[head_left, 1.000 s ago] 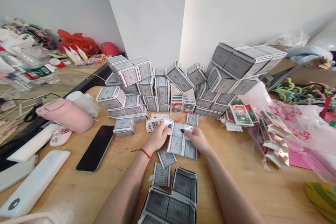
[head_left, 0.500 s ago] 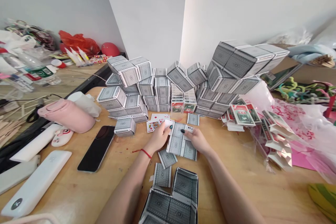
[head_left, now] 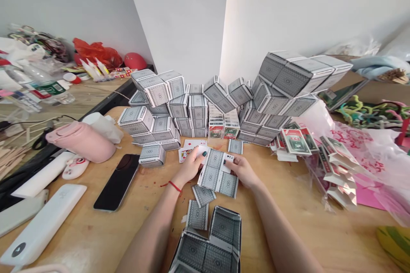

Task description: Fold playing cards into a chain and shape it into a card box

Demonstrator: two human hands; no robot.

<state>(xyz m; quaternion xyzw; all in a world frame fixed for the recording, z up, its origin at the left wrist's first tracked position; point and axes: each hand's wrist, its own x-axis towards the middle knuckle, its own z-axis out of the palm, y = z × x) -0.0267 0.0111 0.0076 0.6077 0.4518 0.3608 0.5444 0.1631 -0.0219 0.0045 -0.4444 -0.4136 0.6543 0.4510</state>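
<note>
My left hand (head_left: 189, 167) and my right hand (head_left: 241, 168) both pinch a flat piece made of joined grey-backed playing cards (head_left: 214, 172), held just above the wooden table (head_left: 314, 222). The left fingers grip its upper left edge. The right fingers grip its upper right corner, where a card face marked 2 shows. Loose folded cards (head_left: 202, 194) lie below the piece. A partly built open box of cards (head_left: 208, 247) stands nearest me. Face-up cards (head_left: 189, 146) lie beyond my left hand.
A big pile of card cubes (head_left: 198, 102) fills the back of the table against the wall. Card packs (head_left: 296, 140) and a plastic bag (head_left: 358, 149) are at the right. A black phone (head_left: 117, 181), pink bottle (head_left: 80, 138) and white power bank (head_left: 41, 224) lie left.
The joined card piece has tilted and shifted slightly left and toward me between my hands. Both hands kept their grip.
</note>
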